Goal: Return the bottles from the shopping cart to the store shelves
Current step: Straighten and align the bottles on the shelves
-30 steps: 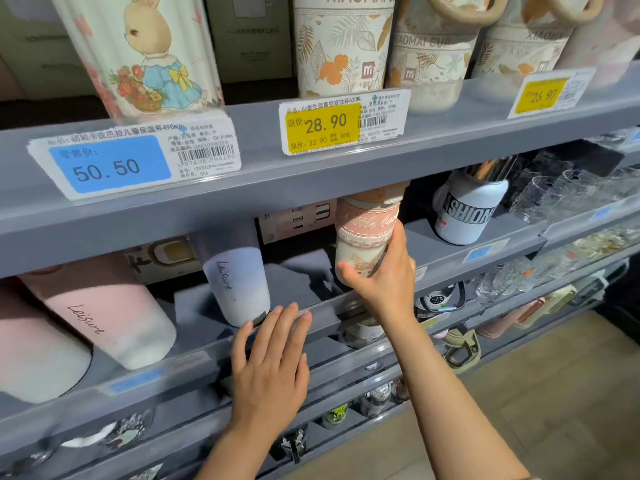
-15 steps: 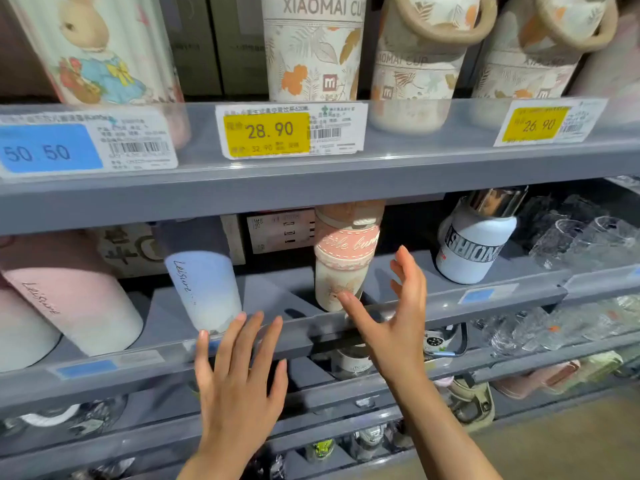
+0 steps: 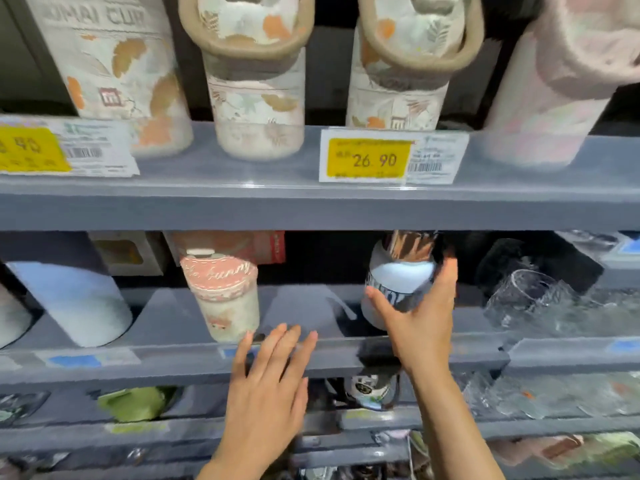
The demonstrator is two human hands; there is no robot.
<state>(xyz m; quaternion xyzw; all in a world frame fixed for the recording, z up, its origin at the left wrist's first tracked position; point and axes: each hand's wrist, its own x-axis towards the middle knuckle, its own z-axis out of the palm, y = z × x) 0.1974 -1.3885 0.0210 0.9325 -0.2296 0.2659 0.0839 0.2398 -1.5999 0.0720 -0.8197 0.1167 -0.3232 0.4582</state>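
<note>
A shop: grey shelves (image 3: 311, 206) of cups carry a yellow price tag (image 3: 367, 158) reading 26.90

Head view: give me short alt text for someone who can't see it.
The right hand grips a white bottle with a metallic cap on the grey middle shelf. The left hand rests open on the shelf edge, below a pink-lidded cream cup.

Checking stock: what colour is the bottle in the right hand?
White bottle with a dark lettered band and shiny metallic top, seen in the head view.
</note>
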